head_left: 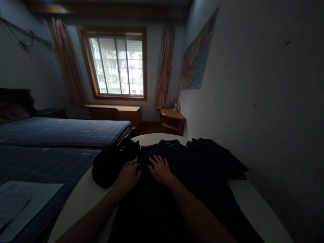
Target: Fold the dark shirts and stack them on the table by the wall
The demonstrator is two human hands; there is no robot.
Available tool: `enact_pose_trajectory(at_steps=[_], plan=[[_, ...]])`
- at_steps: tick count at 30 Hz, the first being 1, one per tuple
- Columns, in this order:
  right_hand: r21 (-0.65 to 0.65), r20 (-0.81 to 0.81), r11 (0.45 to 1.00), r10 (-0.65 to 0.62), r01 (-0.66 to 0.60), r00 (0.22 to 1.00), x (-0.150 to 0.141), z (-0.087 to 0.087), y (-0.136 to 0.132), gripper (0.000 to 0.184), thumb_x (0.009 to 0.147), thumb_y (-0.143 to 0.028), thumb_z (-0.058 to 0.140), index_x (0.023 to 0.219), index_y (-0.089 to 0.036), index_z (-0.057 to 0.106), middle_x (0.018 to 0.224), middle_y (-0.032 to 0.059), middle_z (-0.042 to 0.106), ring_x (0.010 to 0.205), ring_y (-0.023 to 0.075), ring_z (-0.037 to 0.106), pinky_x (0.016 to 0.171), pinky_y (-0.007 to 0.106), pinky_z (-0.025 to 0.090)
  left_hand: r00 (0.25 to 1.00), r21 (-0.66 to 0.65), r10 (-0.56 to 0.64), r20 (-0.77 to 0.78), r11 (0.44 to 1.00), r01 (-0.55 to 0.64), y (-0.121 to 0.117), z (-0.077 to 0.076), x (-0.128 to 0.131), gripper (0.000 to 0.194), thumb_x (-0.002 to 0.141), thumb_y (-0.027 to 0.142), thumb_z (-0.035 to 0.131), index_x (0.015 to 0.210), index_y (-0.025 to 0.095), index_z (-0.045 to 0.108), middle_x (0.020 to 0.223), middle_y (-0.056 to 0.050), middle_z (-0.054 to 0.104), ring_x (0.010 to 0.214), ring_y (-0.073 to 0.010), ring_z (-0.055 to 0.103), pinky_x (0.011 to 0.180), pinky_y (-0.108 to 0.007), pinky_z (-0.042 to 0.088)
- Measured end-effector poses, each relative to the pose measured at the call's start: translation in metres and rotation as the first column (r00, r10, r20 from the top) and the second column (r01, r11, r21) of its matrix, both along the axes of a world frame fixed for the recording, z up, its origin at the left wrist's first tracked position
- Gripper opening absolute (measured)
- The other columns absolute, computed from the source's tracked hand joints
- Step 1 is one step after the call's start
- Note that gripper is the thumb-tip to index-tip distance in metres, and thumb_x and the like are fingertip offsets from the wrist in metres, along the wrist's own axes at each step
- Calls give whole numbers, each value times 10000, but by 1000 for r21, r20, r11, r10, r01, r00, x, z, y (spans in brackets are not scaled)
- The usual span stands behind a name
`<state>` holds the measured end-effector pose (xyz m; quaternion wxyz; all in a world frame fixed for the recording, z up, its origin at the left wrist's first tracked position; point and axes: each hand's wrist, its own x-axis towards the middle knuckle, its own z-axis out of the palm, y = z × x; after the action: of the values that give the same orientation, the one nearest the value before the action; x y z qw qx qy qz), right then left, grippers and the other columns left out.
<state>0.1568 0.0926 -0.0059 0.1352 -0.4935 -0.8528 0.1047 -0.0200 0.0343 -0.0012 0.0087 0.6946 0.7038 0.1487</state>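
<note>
Here, both hands at dark shirt.

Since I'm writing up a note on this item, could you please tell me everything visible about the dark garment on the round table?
The garment looks like soft black or navy cloth, with a collar at its far end. It lies spread on the pale round table, collar toward the window, its near end running out of view. The right hand rests flat below the collar; the left hand is at its left edge. Dimness hides any seams or buttons.
</note>
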Motion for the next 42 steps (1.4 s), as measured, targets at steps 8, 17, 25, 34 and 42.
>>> enact_pose_trajectory(at_steps=[8,17,25,34,42], plan=[[92,-9,996,-6,7,1000,-2,5,2,486,939,-395,465,1391,-234,544,1563,96,365,1440,314,279,1161,538,166,974,-54,45,223,998,-34,2,6,-8,268,931,201,508,1177,209,613,1274,-74,630,1093,-191,643,941,-286,466],[119,38,969,212,-215,977,-33,26,15,374,970,-326,444,1298,-233,599,1379,78,576,1235,244,526,1012,380,415,984,-224,167,57,963,-151,-8,23,-7,373,906,421,546,1185,178,502,1065,-122,710,967,-285,696,754,-339,484],[16,37,993,-116,116,993,-73,41,34,525,931,-539,450,1117,-96,660,1088,225,697,1008,325,677,805,411,525,945,-128,132,298,987,-97,-8,28,6,269,871,295,637,1087,213,498,1019,-63,709,914,-227,698,702,-279,452],[-209,18,945,-255,253,967,-81,46,60,325,703,-347,736,975,-170,749,1093,192,724,1038,343,684,805,383,546,924,-30,42,381,999,-33,-16,29,19,202,817,197,671,935,218,508,907,-7,680,788,-181,655,674,-265,407],[-231,-151,942,-283,244,947,-52,36,74,285,787,-292,653,1019,-149,735,1069,159,738,1038,287,689,797,308,528,887,24,-27,461,1000,19,-22,34,30,103,832,205,635,871,225,541,847,11,673,796,-182,653,626,-250,382]])
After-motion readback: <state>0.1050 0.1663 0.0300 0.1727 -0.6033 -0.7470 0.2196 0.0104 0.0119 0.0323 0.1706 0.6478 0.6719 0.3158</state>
